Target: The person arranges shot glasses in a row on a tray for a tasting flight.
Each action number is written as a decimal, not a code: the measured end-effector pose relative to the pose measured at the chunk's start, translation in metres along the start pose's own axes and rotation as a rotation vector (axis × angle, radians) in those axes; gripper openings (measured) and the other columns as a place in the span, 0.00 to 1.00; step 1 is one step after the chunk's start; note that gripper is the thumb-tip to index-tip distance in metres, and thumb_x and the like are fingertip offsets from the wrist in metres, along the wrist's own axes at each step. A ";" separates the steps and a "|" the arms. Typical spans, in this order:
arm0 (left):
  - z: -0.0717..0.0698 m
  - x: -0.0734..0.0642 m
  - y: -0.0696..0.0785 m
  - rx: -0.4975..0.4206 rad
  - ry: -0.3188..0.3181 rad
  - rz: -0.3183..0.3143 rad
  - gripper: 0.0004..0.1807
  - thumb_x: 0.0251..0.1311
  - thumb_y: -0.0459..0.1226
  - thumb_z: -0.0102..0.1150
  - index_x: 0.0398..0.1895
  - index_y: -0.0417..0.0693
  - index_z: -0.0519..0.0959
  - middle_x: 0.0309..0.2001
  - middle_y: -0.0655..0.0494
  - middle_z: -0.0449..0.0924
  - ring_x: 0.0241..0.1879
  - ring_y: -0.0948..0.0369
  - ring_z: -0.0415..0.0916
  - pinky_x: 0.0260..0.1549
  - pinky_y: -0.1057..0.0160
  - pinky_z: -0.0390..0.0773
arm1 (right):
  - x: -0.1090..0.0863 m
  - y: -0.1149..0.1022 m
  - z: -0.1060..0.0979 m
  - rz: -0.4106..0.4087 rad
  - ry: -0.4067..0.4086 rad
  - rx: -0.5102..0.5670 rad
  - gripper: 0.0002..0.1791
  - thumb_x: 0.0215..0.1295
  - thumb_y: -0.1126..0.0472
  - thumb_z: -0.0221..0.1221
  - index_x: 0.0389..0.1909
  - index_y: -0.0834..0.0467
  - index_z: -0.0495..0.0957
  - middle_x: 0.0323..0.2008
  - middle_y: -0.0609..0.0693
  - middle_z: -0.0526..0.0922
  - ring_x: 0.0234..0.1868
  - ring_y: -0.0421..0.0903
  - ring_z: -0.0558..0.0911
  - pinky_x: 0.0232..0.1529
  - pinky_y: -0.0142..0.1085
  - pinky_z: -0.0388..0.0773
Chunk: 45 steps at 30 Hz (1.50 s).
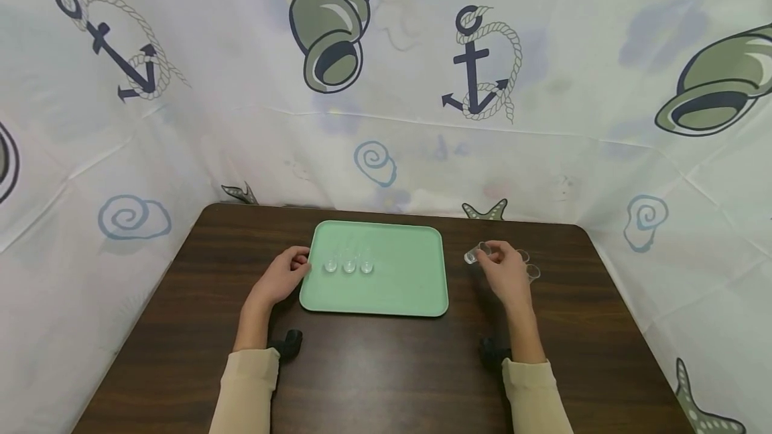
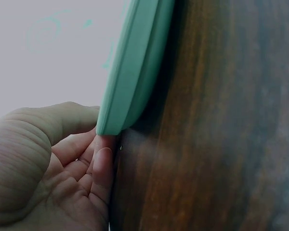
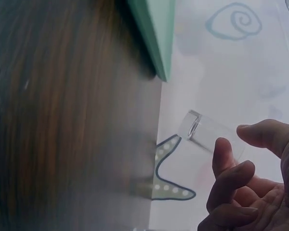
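A green tray (image 1: pixel 410 273) lies on the table, with three small clear shot glasses (image 1: pixel 349 265) standing in a row on its left half. My left hand (image 1: pixel 286 275) is at the tray's left edge. In the left wrist view the thumb is on the rim and the fingers (image 2: pixel 102 166) are curled below it. To the right of the tray, my right hand (image 1: pixel 505 270) pinches another clear shot glass (image 3: pixel 209 132) between thumb and fingers, tilted and held above the table. More clear glasses (image 1: pixel 533 272) stand just beyond the right hand, partly hidden by it.
The dark wood table (image 1: pixel 362 374) carries everything. A white cloth (image 1: pixel 410 166) printed with shells and anchors hangs behind it and along both sides. A black band with a camera (image 1: pixel 292 343) sits on the left wrist, another (image 1: pixel 490 350) on the right.
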<state>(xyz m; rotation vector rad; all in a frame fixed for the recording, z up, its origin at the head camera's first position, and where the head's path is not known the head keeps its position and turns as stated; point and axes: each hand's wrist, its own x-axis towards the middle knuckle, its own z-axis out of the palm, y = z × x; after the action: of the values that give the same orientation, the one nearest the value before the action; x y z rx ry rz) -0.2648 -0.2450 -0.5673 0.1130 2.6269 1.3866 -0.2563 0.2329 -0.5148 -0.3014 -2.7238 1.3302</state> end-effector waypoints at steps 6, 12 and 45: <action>0.002 -0.002 -0.002 0.003 -0.002 -0.001 0.27 0.84 0.37 0.50 0.78 0.33 0.66 0.60 0.38 0.74 0.57 0.46 0.74 0.56 0.49 0.76 | -0.002 -0.003 0.005 -0.037 -0.012 0.024 0.26 0.78 0.47 0.62 0.66 0.60 0.79 0.44 0.60 0.86 0.41 0.53 0.82 0.37 0.38 0.76; 0.001 -0.001 -0.002 0.006 0.006 0.007 0.26 0.84 0.37 0.50 0.77 0.33 0.66 0.60 0.38 0.74 0.57 0.46 0.74 0.57 0.49 0.76 | -0.004 -0.005 0.012 -0.069 -0.013 0.048 0.24 0.77 0.49 0.64 0.65 0.59 0.80 0.42 0.59 0.85 0.39 0.52 0.81 0.36 0.37 0.76; -0.001 0.004 -0.004 -0.010 -0.005 -0.004 0.27 0.84 0.38 0.51 0.78 0.34 0.66 0.61 0.38 0.74 0.58 0.47 0.74 0.57 0.49 0.76 | -0.014 -0.053 0.078 -0.191 -0.229 0.084 0.21 0.75 0.52 0.68 0.64 0.54 0.82 0.37 0.53 0.85 0.30 0.48 0.76 0.30 0.40 0.74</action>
<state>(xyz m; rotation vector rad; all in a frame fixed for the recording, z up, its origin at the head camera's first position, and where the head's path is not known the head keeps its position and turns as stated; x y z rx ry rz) -0.2688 -0.2472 -0.5705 0.1102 2.6147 1.3958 -0.2632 0.1380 -0.5208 0.1237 -2.7772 1.5010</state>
